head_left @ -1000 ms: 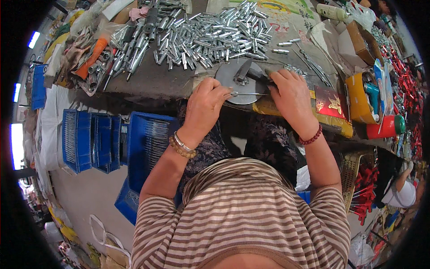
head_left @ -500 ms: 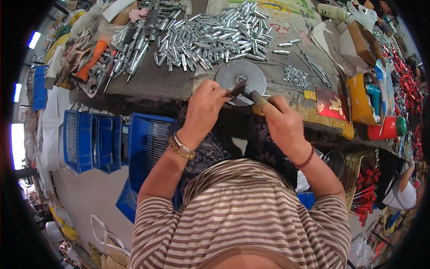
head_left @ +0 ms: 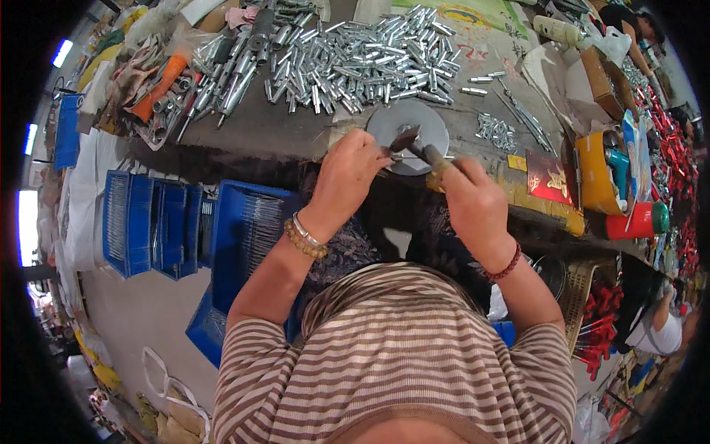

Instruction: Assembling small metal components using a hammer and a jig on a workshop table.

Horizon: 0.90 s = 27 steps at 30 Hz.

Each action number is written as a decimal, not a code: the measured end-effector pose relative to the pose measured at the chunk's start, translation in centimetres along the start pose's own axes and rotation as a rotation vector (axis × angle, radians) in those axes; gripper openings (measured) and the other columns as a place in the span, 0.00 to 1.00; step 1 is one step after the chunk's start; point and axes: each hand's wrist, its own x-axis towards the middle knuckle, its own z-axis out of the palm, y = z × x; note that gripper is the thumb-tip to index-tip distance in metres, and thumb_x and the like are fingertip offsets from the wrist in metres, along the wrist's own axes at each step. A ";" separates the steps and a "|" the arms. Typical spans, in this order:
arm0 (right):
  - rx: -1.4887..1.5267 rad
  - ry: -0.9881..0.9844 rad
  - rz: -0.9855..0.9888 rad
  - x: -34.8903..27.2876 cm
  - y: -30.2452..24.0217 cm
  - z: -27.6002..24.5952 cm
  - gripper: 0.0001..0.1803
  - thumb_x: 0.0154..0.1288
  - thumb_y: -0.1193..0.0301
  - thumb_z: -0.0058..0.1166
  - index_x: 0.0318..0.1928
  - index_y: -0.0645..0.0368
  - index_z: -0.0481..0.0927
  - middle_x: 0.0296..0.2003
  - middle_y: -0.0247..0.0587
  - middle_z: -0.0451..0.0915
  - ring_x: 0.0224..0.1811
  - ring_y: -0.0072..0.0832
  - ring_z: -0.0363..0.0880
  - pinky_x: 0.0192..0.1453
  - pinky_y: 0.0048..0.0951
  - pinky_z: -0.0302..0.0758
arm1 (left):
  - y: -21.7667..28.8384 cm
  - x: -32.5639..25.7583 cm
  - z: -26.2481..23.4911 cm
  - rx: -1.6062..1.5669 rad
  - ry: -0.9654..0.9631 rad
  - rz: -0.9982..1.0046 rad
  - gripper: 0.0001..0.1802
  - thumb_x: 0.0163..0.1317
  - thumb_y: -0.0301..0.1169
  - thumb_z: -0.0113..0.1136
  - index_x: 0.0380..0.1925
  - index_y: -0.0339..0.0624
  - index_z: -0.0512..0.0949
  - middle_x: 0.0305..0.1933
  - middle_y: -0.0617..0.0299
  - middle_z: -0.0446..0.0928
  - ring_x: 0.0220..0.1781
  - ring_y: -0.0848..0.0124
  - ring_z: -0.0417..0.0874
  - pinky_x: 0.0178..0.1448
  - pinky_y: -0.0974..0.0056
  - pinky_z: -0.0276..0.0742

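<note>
At the bench's near edge my right hand (head_left: 475, 203) is closed around the handle of a hammer (head_left: 405, 139). Its dark head hangs over a round grey metal disc (head_left: 436, 127). To the left, my left hand (head_left: 345, 170) pinches the end of a thin metal rod (head_left: 398, 157) over the disc's near side. The hammer partly covers this rod, so whether the two touch is unclear. Beyond the disc lies a large heap of short silvery metal pins (head_left: 370, 59). Small metal pieces (head_left: 495, 132) form a little pile right of the disc.
Blue bins (head_left: 231, 244) with long metal rods stand below the bench at left. Larger metal tools (head_left: 238, 85) and an orange cone-shaped thing (head_left: 160, 87) crowd the bench's left. A red card (head_left: 550, 177), yellow container (head_left: 594, 174) and red jar (head_left: 629, 224) sit at right.
The hammer head has shifted slightly and its angle has changed, showing more of the rod beneath. My right hand has moved a little right. The whole view has shifted slightly.
</note>
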 end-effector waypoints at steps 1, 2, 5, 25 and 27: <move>0.101 0.012 0.047 0.1 0.1 0.0 0.14 0.64 0.80 0.61 0.50 0.57 0.85 0.40 0.44 0.80 0.35 0.45 0.83 0.36 0.40 0.78 | 0.1 0.0 0.1 -0.023 0.009 -0.008 0.09 0.59 0.21 0.71 0.41 0.37 0.85 0.38 0.55 0.75 0.39 0.57 0.80 0.43 0.56 0.77; 0.202 0.024 0.088 0.5 0.3 0.0 0.15 0.65 0.81 0.61 0.53 0.61 0.83 0.41 0.49 0.81 0.37 0.48 0.82 0.40 0.40 0.79 | 0.1 0.0 0.2 -0.044 0.022 -0.017 0.10 0.59 0.22 0.72 0.41 0.38 0.85 0.38 0.55 0.75 0.39 0.57 0.80 0.42 0.56 0.76; 0.359 0.020 0.148 2.3 1.0 -1.0 0.16 0.67 0.76 0.62 0.55 0.58 0.83 0.40 0.48 0.79 0.40 0.53 0.82 0.42 0.44 0.78 | 0.3 0.3 0.1 -0.084 0.041 0.006 0.10 0.59 0.23 0.72 0.41 0.39 0.86 0.38 0.55 0.75 0.39 0.57 0.80 0.43 0.56 0.77; 0.756 -0.445 0.496 -0.8 -0.7 1.0 0.14 0.65 0.74 0.65 0.50 0.64 0.80 0.28 0.47 0.82 0.28 0.35 0.79 0.36 0.36 0.75 | 3.8 -2.9 2.6 -0.505 0.245 -0.495 0.20 0.73 0.28 0.63 0.64 0.44 0.79 0.44 0.58 0.85 0.38 0.70 0.82 0.40 0.66 0.78; 0.786 -0.428 0.510 -1.4 -1.1 1.5 0.15 0.66 0.73 0.65 0.50 0.65 0.80 0.28 0.46 0.81 0.28 0.31 0.77 0.36 0.34 0.75 | 3.9 -3.1 2.8 -0.785 0.154 -0.660 0.26 0.79 0.30 0.55 0.75 0.44 0.66 0.43 0.60 0.86 0.38 0.80 0.81 0.37 0.72 0.79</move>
